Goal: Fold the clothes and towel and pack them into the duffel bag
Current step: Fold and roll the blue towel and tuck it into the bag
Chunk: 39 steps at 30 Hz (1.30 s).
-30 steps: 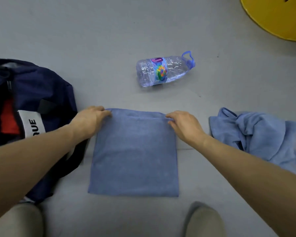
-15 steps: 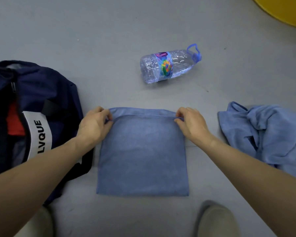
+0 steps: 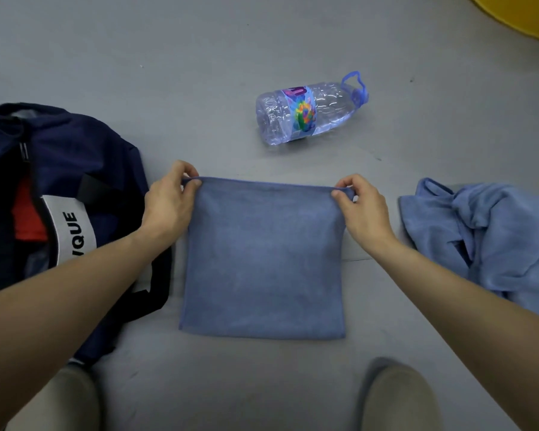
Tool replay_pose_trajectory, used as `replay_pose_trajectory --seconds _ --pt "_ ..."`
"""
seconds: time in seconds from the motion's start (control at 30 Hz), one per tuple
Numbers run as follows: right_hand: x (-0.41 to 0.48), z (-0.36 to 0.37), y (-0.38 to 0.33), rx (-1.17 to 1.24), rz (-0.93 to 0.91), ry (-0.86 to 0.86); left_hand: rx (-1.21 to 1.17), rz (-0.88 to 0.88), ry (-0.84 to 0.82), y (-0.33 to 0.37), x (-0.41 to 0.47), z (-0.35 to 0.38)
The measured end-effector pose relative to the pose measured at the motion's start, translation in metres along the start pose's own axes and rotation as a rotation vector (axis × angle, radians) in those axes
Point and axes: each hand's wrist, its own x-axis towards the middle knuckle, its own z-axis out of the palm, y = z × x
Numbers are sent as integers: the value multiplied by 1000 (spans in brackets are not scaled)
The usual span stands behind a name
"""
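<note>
Grey floor (image 3: 137,57) | left hand (image 3: 168,200), right hand (image 3: 363,206) pinch towel (image 3: 262,259) corners at 12 o'clock | fold best kept edge-aligned | bag (image 3: 75,157) at 9 o'clock

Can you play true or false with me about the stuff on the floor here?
1. The left hand and right hand each pinch a far corner of the folded towel. True.
2. The water bottle stands upright. False: it lies on its side.
3. The duffel bag is zipped shut. False: its top gapes open.
4. A crumpled blue cloth lies right of the towel. True.
</note>
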Motion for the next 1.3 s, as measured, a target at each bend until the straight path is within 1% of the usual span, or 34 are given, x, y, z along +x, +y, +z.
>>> replay_pose_trajectory --seconds 0.13,0.2,0.23,0.27,0.33,0.37,0.4,0.47,0.53,0.6,0.7,0.77,0.83,0.9,1.0,1.03,1.17,1.3 --pt "23 15 3 -191 19 -94 100 -58 -23 -11 13 15" --pt "24 21 7 -320 -61 -139 175 -3 -41 -20 11 18" --pt "21 24 9 -400 -132 -143 254 89 -27 -25 7 20" --pt "14 26 10 -477 -222 -138 351 218 -17 -29 0 22" --pt "-9 34 16 -587 -462 -131 502 510 -40 -39 -23 32" --pt "-25 40 21 -619 -569 -139 537 613 -70 -46 -39 39" --pt "-42 47 27 -648 -644 -177 556 665 -118 -52 -55 47" --pt "-74 59 39 -718 -688 -312 576 649 -213 -63 -85 61" --pt "-93 70 48 -770 -647 -408 597 563 -265 -68 -106 74" --pt "-93 75 54 -806 -633 -432 644 475 -274 -70 -116 82" --pt "-75 71 57 -857 -657 -470 639 375 -237 -67 -114 89" --pt "-63 67 54 -872 -658 -485 635 337 -215 -63 -109 92" --pt "-59 63 48 -869 -648 -455 639 310 -214 -61 -105 93" --pt "-68 59 44 -848 -671 -411 640 331 -201 -59 -107 91" --pt "-103 53 54 -789 -723 -384 667 517 -222 -64 -124 86" --pt "-117 52 61 -772 -728 -390 677 553 -234 -71 -131 85" --pt "-153 57 86 -820 -706 -438 693 479 -225 -97 -148 81" --pt "-149 60 85 -848 -694 -438 732 474 -259 -95 -140 78"
